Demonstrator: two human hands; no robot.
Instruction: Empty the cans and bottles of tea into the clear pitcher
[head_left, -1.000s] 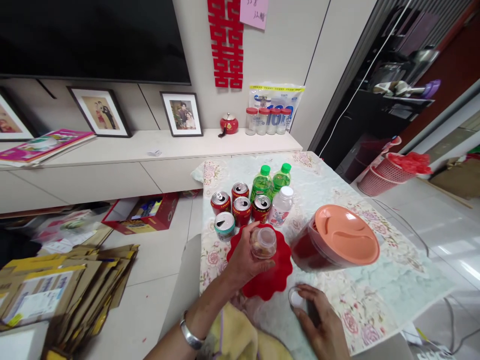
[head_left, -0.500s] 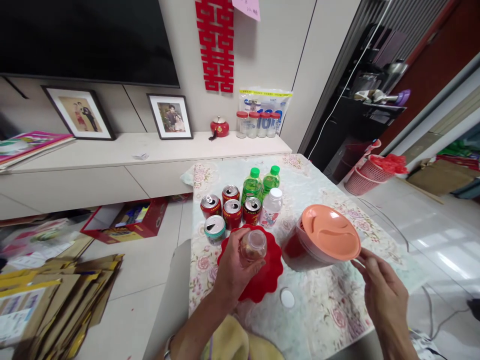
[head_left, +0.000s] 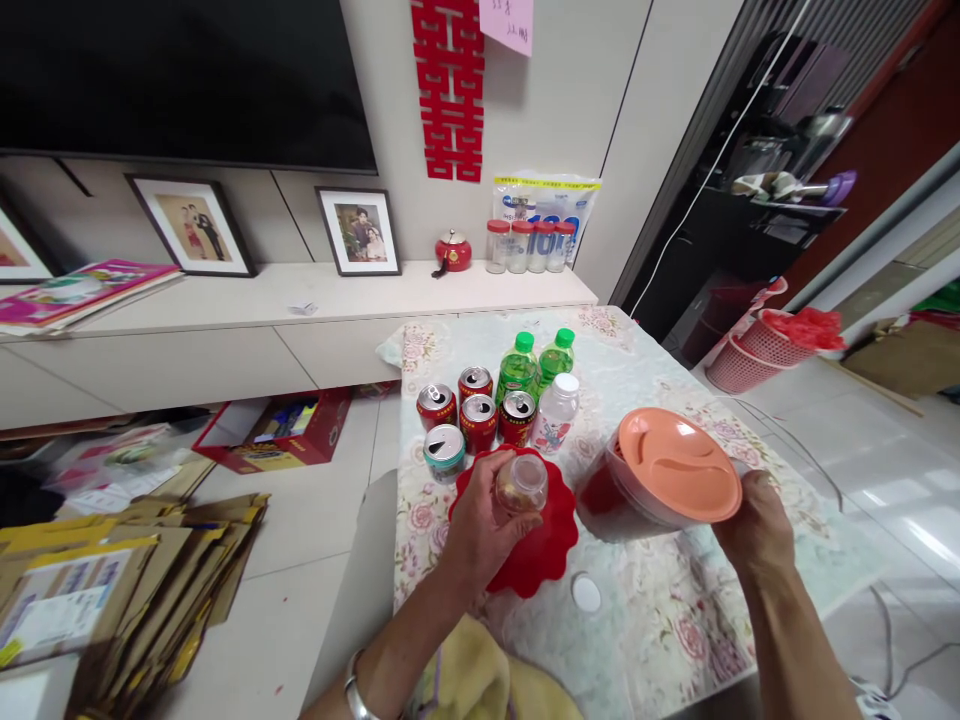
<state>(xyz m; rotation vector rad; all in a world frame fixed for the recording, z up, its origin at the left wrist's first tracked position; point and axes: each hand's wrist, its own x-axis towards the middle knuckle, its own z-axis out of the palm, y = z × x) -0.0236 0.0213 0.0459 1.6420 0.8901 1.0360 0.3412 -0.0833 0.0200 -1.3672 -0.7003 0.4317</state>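
Note:
My left hand [head_left: 484,525] is wrapped around a small clear plastic bottle [head_left: 523,482] without a cap, its mouth facing up. The bottle is over a red scalloped plate [head_left: 551,535]. Fingers closed, my right hand [head_left: 757,525] grips the right side of a clear plastic jug [head_left: 630,500] with an orange lid [head_left: 679,465]; the lid hides part of the grip. Something red shows through the jug wall. On the cloth in front of the plate lies a round white cap [head_left: 586,592].
Behind the plate stand several opened drink cans [head_left: 478,423], two green-capped bottles [head_left: 519,370] and a white-capped bottle [head_left: 556,412]. A flowered cloth [head_left: 660,620] covers the table. Flattened cardboard [head_left: 172,580] and an open red box [head_left: 277,440] lie on the floor at left.
My right hand has moved in from the lid's edge and closed on the jug's side. My left hand still holds the bottle over the plate. The whole view has shifted slightly.

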